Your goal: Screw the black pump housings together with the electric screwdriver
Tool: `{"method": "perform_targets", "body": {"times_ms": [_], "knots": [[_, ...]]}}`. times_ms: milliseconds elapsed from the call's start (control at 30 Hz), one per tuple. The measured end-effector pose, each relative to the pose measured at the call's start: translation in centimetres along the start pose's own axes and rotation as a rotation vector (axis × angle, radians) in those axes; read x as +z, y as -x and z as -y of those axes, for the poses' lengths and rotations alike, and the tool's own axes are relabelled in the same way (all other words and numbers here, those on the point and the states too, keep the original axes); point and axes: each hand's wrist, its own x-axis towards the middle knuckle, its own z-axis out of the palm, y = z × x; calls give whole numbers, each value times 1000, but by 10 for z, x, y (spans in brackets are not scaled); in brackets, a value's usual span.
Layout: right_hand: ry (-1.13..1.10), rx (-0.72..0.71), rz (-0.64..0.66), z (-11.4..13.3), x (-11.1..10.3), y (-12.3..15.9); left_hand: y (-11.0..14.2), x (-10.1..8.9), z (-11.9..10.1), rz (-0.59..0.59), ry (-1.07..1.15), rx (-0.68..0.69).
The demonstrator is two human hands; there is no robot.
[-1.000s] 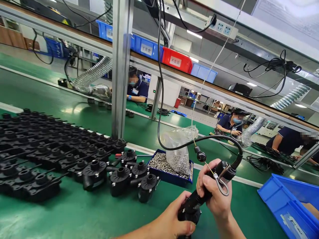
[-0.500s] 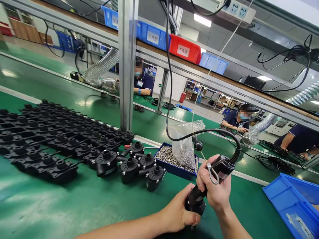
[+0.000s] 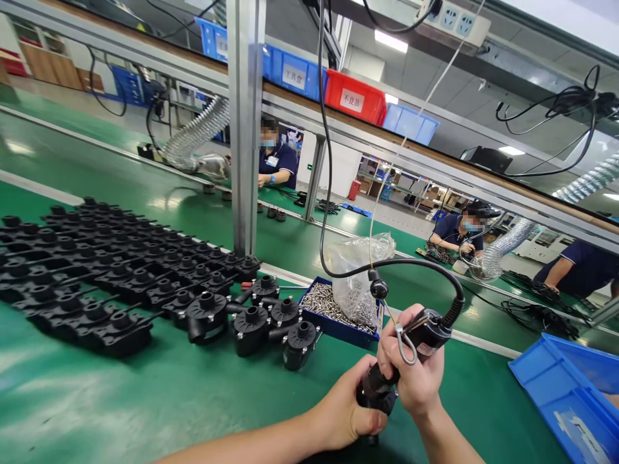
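My right hand [image 3: 413, 367] is wrapped round a black corded electric screwdriver [image 3: 428, 335], which is tilted with its lower end down at a black pump housing [image 3: 382, 401]. My left hand [image 3: 341, 409] grips that housing from the side, the thumb across its front. The screwdriver's tip and the spot it meets are hidden. A thin line with a black ball [image 3: 378, 289] and a wire loop runs to the tool. Beyond my hands, a blue tray [image 3: 338, 332] holds many loose screws [image 3: 322, 301] and a clear plastic bag [image 3: 355, 290] of screws.
Several assembled pump housings [image 3: 251, 328] stand left of the tray, near a red-handled screwdriver [image 3: 247, 285]. Rows of black housings [image 3: 120, 258] cover the left. A blue bin [image 3: 556, 386] sits at right. A metal post [image 3: 244, 129] rises behind; people work across the bench.
My right hand and the electric screwdriver have shifted very slightly left. Both hands keep their hold. A co-worker across the bench has moved a hand.
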Motion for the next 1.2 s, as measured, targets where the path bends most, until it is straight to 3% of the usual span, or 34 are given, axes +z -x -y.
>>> {"method": "perform_targets", "body": {"times_ms": [333,600,933,1200], "knots": [[-21,-98,-35,-4,5,-5,0,7,-12,-9,-1,60],[16,-62,-58,-9,3,0,-1,5,-11,-18,-59,66],[-30,-170,-233,22,-27,-25,7,-7,5,-36,-283,-6],[-4,-129,-199,13,-32,-28,6,-12,7,-14,-302,-29]]}}
